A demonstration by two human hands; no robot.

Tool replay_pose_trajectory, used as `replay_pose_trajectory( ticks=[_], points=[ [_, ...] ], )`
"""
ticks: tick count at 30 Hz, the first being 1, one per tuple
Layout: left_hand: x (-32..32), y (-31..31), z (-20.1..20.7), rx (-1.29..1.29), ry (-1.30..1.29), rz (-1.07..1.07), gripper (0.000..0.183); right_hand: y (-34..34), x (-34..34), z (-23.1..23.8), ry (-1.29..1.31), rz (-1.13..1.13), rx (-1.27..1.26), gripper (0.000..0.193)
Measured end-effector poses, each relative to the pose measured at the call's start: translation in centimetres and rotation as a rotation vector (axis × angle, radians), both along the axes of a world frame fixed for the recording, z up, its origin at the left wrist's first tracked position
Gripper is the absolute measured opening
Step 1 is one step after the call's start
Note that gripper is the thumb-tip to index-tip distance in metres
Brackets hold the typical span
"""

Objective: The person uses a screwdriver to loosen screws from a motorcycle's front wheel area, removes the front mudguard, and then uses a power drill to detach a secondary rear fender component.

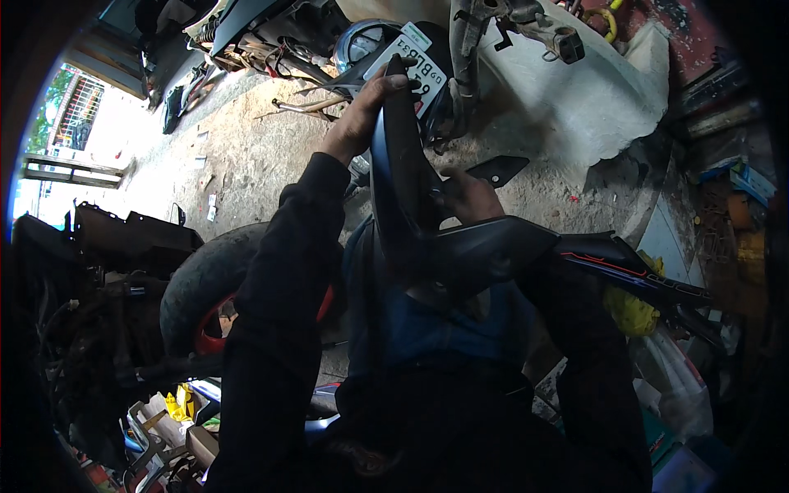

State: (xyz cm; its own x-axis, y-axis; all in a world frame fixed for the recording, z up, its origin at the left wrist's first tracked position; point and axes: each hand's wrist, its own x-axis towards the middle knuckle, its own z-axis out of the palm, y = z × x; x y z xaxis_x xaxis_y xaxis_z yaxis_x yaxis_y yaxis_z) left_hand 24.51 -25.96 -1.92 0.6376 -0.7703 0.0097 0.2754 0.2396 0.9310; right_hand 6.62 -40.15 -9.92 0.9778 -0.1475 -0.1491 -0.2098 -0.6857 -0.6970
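Above my lap I hold a dark, V-shaped motorcycle body panel [411, 222] with a bluish outer edge. My left hand [366, 115] is wrapped round its upper tip, thumb on top. At the panel's inner edge, near the bend, is my right hand [472, 199]; its fingers are curled and partly hidden behind the panel. The panel's wide lower wing [501, 251] stretches to the right over my right forearm. Just beyond my right hand a small black pointed piece [500, 170] lies on the concrete floor.
Ahead lie motorcycle parts with a white number plate [407, 72], beside a large pale sheet [592, 90]. A wheel with a red rim [218, 279] stands at my left. Another black panel with red stripes [625, 267] lies at right, near a yellow bag [631, 311].
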Motion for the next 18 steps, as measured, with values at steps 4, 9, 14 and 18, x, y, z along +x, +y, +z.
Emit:
replay_pose_trajectory(
  ticks=[4,9,14,18],
  points=[
    [-0.6,-0.4,0.0,-0.04,-0.01,0.037,0.06,-0.1,0.3,-0.1,0.05,-0.177,0.057,0.053],
    [-0.1,0.1,-0.4,-0.072,0.039,0.059,0.062,1.7,0.2,0.1,0.081,-0.284,0.012,0.063],
    [-1.0,-0.3,0.9,0.028,0.017,0.07,0.065,1.8,-0.4,0.5,0.105,-0.293,0.007,0.06],
    [-0.8,0.0,1.2,0.051,-0.074,0.001,0.065,0.3,0.2,0.1,0.142,0.087,-0.025,0.041]
  ],
)
